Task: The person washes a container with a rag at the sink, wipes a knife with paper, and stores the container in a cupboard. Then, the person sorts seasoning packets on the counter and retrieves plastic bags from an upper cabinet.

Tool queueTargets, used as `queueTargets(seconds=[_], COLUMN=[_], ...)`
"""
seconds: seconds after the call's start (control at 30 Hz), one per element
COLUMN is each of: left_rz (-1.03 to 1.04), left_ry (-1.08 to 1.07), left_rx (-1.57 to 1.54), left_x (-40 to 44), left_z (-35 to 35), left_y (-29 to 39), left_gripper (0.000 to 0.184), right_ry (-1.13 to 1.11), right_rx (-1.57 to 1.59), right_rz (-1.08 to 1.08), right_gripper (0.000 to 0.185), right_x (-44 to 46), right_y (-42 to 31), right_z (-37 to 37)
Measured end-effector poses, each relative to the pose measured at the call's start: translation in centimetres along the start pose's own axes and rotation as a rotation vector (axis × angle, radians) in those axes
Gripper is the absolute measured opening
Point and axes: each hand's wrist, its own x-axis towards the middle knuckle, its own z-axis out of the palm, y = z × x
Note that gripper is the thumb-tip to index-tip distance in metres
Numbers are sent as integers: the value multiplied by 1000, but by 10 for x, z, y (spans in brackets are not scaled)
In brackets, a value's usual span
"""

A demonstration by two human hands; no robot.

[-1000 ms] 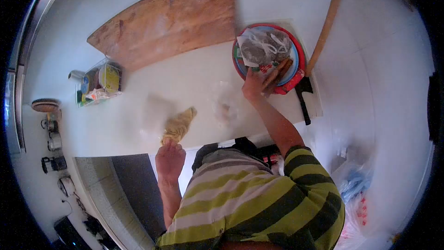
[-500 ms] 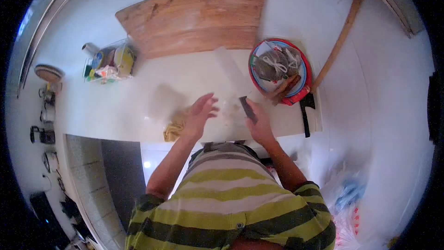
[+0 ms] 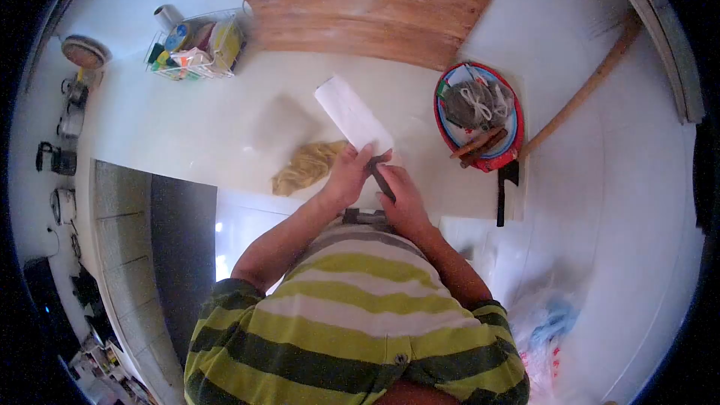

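A kitchen knife [image 3: 352, 111] with a broad, pale rectangular blade and a dark handle is over the counter in front of me, its blade angled toward the far left. My right hand [image 3: 400, 196] is wrapped around the handle. At the base of the blade, my left hand [image 3: 351, 174] grips it with thumb and fingers; the fingertips underneath are partly hidden. A crumpled yellowish-brown cloth [image 3: 307, 167] lies on the counter just left of my left hand.
A wooden board [image 3: 360, 7] leans at the back. Beside it are a wire basket [image 3: 196, 49] with packets and a red-rimmed basin [image 3: 517, 124] holding bags and brown sticks. A black-handled tool [image 3: 501, 202] lies near the right edge, close to a wooden pole [image 3: 585, 90].
My left hand, open before, has moved right and closed on the knife near the handle. The blade, blurred earlier, now shows clearly. The camera view has shifted.
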Motion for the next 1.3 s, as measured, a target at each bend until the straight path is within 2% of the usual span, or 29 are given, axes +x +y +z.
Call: queueTargets(seconds=[0.07,0.13,0.17,0.23,0.3,0.37,0.4,0.43,0.47,0.5,0.53,0.57,0.6,0.63,0.7,0.77,0.8,0.9,0.93,1.0,1.07,1.13,1.23,1.3], left_rz=[-1,83,83,154,175,240,261,294,297,172,185,190,161,121,120,97,160,141,147,149,126,98,85,81], left_ry=[14,-3,-4,8,232,325,362,382,398,278,295,292,297,280,260,151,118,101,99,83,61,38,-41,-44], left_rx=[45,210,208,706,641,747,615,486,574,276,310,351,442,532,490,581,923,790,782,598,612,639,616,595], left_x=[-7,-16,-17,-21,-21,-25,-37,-41,-42,-63,-68,-67,-73,-75,-77,-75,-74,-74,-74,-76,-78,-80,-79,-79], left_z=[-6,-17,-24,-44,-66,-77,-90,-103,-104,-116,-120,-118,-117,-108,-97,-92,-88,-88,-88,-88,-87,-85,-79,-72], left_y=[10,27,32,43,39,48,53,62,63,73,74,74,73,77,84,83,84,84,85,87,91,95,99,100], left_gripper=[30,31,31,31,25,22,21,21,21,23,24,25,22,18,22,26,32,41,41,36,36,36,39,44], right_ry=[-22,13,13,135,133,103,-45,-61,-110,-194,-214,-157,-127,-136,-160,-164,-160,-69,44,119,162,325,369,324], right_rx=[8,-128,-129,-299,-266,-124,-99,-98,-40,25,29,173,326,327,804,822,830,714,707,786,826,928,992,974], right_rz=[5,-172,-171,-106,-145,-39,60,52,78,78,69,82,78,74,380,335,288,317,322,271,246,202,204,236], right_gripper=[46,33,33,20,21,22,25,25,26,27,27,29,32,32,35,32,30,22,21,21,21,21,24,28], right_x=[5,17,19,34,34,53,53,53,45,50,57,60,69,80,107,127,138,168,175,187,202,212,215,212], right_y=[-2,9,15,22,22,22,31,37,41,41,32,25,14,-1,-30,-36,-37,-34,-41,-34,-28,-21,-22,-18], right_z=[2,3,0,-1,0,-4,4,14,19,32,40,45,55,59,61,67,64,45,39,31,7,-4,-21,-25])
